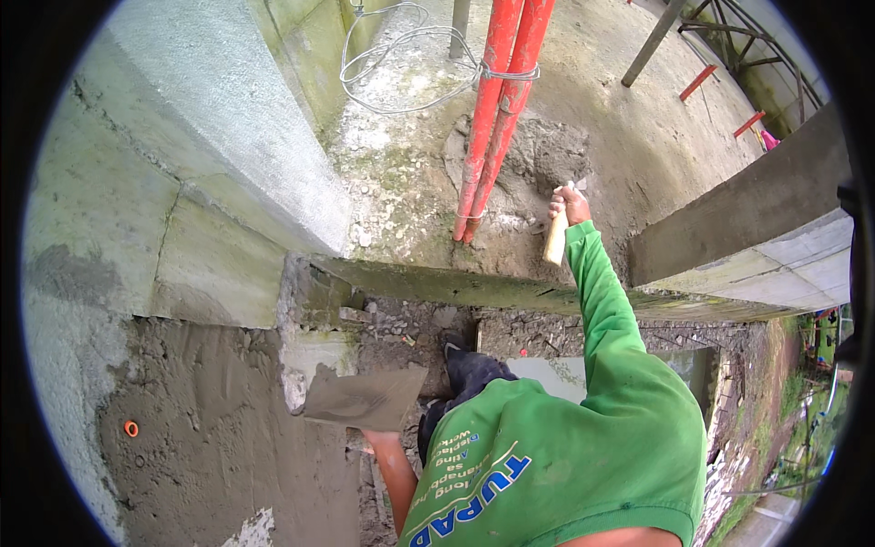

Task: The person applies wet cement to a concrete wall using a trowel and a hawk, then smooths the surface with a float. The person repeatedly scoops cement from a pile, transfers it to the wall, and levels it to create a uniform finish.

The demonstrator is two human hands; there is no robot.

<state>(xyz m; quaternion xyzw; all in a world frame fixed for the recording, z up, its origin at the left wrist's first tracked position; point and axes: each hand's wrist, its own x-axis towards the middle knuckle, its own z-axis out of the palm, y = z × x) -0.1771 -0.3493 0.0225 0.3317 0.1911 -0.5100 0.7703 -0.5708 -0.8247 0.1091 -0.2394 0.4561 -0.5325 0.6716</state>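
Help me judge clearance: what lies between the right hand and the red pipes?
Grey mortar lies between the right hand and the red pipes, in the head view.

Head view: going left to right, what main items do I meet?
Small orange ring → flat grey board at the left hand → pair of long red poles → right hand gripping a pale tan handle → long grey concrete member.

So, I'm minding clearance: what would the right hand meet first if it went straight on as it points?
The right hand would likely meet the grey mortar heap first, the red pipes standing to its left; depth is unclear.
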